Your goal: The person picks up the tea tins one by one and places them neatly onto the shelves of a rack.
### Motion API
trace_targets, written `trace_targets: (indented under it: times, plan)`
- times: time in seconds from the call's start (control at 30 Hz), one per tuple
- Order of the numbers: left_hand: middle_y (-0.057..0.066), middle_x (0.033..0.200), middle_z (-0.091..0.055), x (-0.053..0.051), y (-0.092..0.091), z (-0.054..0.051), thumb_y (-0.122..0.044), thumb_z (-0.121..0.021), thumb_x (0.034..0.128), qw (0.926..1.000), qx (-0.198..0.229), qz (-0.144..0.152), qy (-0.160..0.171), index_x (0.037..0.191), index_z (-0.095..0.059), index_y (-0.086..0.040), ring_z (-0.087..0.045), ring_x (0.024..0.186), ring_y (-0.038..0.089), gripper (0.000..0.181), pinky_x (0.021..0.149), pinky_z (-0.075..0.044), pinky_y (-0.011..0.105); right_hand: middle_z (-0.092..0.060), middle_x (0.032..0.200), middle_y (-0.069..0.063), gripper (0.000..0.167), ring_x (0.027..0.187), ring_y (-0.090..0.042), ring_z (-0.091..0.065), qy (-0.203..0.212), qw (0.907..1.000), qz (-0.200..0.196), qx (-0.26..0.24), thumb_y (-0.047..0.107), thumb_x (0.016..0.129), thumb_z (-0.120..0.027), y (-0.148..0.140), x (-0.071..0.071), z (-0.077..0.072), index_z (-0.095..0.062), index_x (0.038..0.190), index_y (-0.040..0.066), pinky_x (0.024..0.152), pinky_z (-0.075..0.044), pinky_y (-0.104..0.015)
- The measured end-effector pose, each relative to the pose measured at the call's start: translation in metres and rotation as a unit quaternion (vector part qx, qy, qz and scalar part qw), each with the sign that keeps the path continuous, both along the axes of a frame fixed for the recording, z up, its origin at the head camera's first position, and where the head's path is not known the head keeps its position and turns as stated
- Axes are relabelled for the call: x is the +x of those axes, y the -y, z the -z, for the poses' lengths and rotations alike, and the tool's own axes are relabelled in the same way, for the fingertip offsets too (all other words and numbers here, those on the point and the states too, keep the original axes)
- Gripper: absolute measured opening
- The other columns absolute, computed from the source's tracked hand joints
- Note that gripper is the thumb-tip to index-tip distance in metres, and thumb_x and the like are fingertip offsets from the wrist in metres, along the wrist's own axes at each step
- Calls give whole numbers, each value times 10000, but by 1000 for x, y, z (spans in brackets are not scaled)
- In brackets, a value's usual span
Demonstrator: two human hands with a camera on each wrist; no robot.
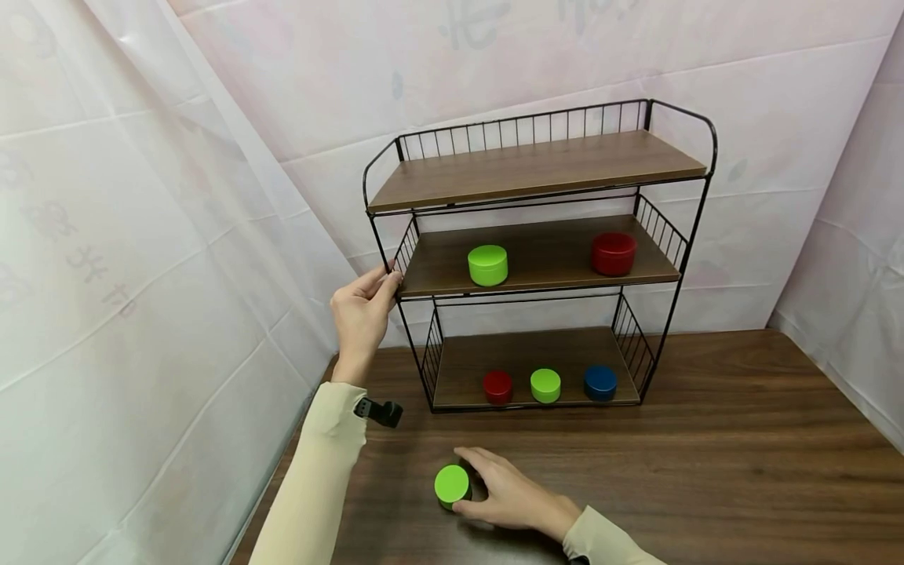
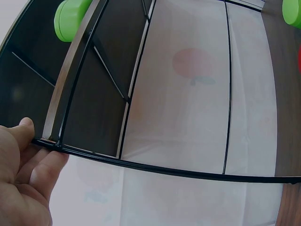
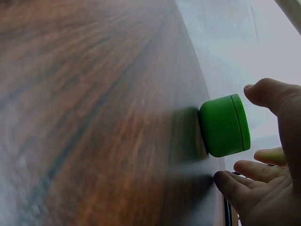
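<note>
On the table stands a small round green tin, its lid facing up. My right hand is beside it, thumb and fingers spread around its right side. In the right wrist view the green tin shows a gap to the thumb and to the fingers. At the left side of a three-tier rack, my left hand grips the black frame post at the middle shelf. The left wrist view shows the thumb of the left hand on one side of the post and fingers on the other.
The middle shelf bears a larger green tin and a larger red tin. Along the bottom shelf's front sit a small red tin, a green tin and a blue tin. White sheeting hangs behind and at both sides.
</note>
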State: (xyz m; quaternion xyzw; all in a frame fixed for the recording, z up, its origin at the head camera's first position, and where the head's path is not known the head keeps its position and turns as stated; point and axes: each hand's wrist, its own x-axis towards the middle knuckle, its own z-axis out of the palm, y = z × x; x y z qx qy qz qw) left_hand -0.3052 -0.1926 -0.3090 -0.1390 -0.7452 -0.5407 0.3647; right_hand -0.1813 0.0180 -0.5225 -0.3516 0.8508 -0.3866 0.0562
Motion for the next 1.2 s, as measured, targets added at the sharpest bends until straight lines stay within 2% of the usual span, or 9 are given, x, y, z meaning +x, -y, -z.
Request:
trace_targets:
  times: [0.1, 0.33, 0.63, 1.2]
  plan:
    - [169, 961, -788, 0, 0, 0, -166, -761, 956, 10000, 22, 32, 6, 1152, -796, -106, -783, 859, 288, 208, 712, -611, 189, -523, 1522, -129, 759, 1386, -278, -538, -1, 10000, -22, -14, 460, 957, -713, 1, -1, 0, -461, 1518, 16, 1116, -508, -428]
    - [182, 954, -784, -1, 0, 1, -153, -759, 956, 10000, 7, 29, -25, 1162, -776, -11, -783, 843, 280, 251, 700, -609, 185, -564, 1479, -127, 720, 1350, -243, -566, -16, 9999, -57, -116, 447, 960, -709, 1, -3, 4, -500, 1486, 2, 1088, -530, -391]
    - [186, 965, -782, -1, 0, 1, -153, -753, 961, 9999, -32, 60, -91, 1173, -775, -22, -782, 846, 270, 250, 701, -612, 201, -618, 1414, -93, 661, 1301, -188, -595, -168, 9996, -66, -209, 431, 952, -721, 3, -4, 7, -555, 1439, 16, 1065, -541, -354]
    - [183, 984, -784, 0, 0, -2, -195, -753, 965, 9998, 115, 58, 178, 1151, -789, -46, -789, 862, 226, 242, 702, -616, 208, -669, 1332, -51, 557, 1226, -129, -630, -300, 9990, -136, -293, 356, 956, -738, 3, -5, 8, -603, 1379, 19, 1026, -558, -317]
